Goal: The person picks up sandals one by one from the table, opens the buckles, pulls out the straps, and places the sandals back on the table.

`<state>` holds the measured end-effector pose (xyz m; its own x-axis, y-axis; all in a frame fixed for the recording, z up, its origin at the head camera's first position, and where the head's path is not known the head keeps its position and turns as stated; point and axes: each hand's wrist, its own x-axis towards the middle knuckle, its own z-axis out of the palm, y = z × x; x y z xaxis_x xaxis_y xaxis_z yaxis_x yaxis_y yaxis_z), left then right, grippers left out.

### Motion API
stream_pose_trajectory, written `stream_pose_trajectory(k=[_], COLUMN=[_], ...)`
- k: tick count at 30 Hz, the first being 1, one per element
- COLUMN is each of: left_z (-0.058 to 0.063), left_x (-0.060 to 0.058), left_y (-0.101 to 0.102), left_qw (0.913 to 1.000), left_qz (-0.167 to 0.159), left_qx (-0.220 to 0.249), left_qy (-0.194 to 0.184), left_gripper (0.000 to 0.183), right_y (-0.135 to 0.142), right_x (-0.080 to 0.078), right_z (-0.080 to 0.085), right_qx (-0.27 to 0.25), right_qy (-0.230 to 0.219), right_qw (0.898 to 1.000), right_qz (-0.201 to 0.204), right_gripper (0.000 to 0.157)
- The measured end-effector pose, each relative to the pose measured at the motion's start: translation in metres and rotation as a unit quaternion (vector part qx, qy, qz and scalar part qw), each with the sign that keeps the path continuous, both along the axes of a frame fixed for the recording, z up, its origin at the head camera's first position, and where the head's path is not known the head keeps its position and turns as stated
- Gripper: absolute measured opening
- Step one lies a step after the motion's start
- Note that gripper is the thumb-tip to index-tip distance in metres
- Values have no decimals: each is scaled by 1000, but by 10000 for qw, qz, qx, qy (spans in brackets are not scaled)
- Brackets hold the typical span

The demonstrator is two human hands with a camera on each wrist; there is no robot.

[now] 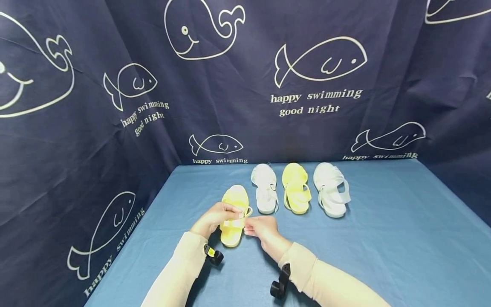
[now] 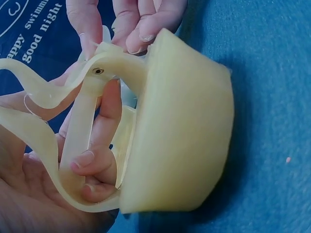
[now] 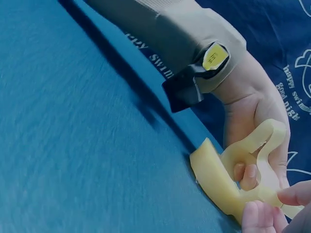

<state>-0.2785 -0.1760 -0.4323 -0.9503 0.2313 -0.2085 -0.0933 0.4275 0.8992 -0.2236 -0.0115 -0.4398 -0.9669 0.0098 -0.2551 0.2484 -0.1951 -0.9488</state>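
A yellow sandal [image 1: 231, 238] lies at the left of the table, toe pointing away. My left hand [image 1: 215, 218] grips its strap from the left, and in the left wrist view curled fingers pass through the strap opening beside the thick heel [image 2: 187, 126]. At the sandal's right side my right hand [image 1: 264, 230] pinches the strap end between thumb and fingers. A small round metal stud [image 2: 98, 71] shows on the strap close to those fingertips. The right wrist view shows the loose strap [image 3: 272, 131] looping up behind the heel.
Right of the hands, a white sandal [image 1: 265, 200], another yellow sandal [image 1: 295, 175] and a second white sandal [image 1: 326, 175] stand in a row along the back. Dark blue printed cloth [image 1: 245, 111] walls the blue table [image 1: 383, 247] at the back and sides.
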Motion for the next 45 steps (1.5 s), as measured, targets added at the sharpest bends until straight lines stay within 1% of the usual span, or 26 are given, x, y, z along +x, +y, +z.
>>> stream_pose_trajectory(k=[5,12,23,30,34,39,42,43,45], left_z=[3,5,4,2,1,3,3,7,8], left_x=[0,1,0,1,0,1,1,4,4], left_y=[1,1,3,4,3,2,2,3,3], left_qw=[10000,10000,9999,9998,9998,9999,9999,9999,9998], left_qz=[84,64,165,196,210,94,-10,-54,-90], left_qx=[-13,23,2,-13,13,80,135,151,143], left_qy=[-10,46,30,44,71,62,50,51,44], left_gripper=[26,27,26,27,27,29,29,30,29], right_y=[0,0,1,1,0,0,1,2,4], right_x=[-4,-6,2,7,6,3,1,0,-3], right_z=[0,1,2,-1,-2,-3,-3,-2,-1], right_qx=[-47,-108,-172,-60,-118,-197,-268,-307,-388], right_qy=[-29,-39,-14,-88,-109,-180,-231,-236,-274], right_qw=[10000,9999,9997,9990,9987,9984,9984,9984,9983], right_qz=[71,58,186,435,482,503,436,409,345], right_gripper=[26,26,26,26,26,28,28,28,25])
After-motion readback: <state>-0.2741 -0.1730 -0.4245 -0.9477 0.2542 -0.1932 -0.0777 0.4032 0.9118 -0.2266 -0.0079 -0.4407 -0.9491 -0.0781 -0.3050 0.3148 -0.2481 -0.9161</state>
